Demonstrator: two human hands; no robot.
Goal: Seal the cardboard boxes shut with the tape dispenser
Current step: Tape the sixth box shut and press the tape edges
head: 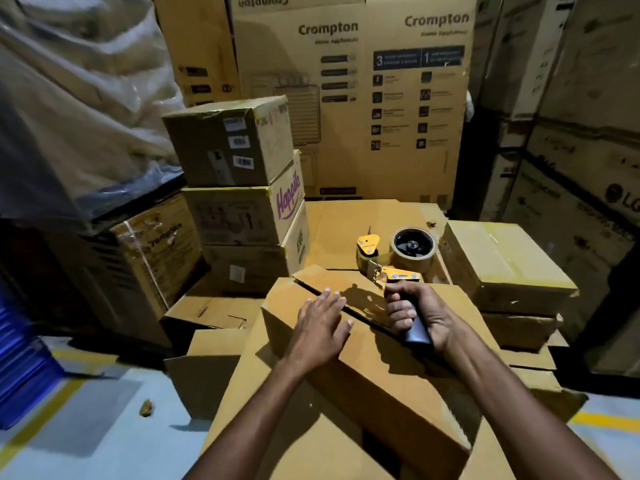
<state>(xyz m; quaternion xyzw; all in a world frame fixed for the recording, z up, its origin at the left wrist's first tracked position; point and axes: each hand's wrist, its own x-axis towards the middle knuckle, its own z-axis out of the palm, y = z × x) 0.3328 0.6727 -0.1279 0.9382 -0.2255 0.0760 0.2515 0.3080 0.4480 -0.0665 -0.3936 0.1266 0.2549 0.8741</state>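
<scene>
My left hand [320,323] lies flat, fingers spread, pressing the flap of the cardboard box [367,368] beneath both hands. My right hand [420,313] grips the tape dispenser [394,258] by its handle, its roll just beyond my knuckles.

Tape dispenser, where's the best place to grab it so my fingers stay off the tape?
Grab the tape dispenser by its dark handle, coming from the near side, as the right hand wraps it here. The handle sticks out toward the person, while the tape roll and yellow front end point away over the box.
</scene>
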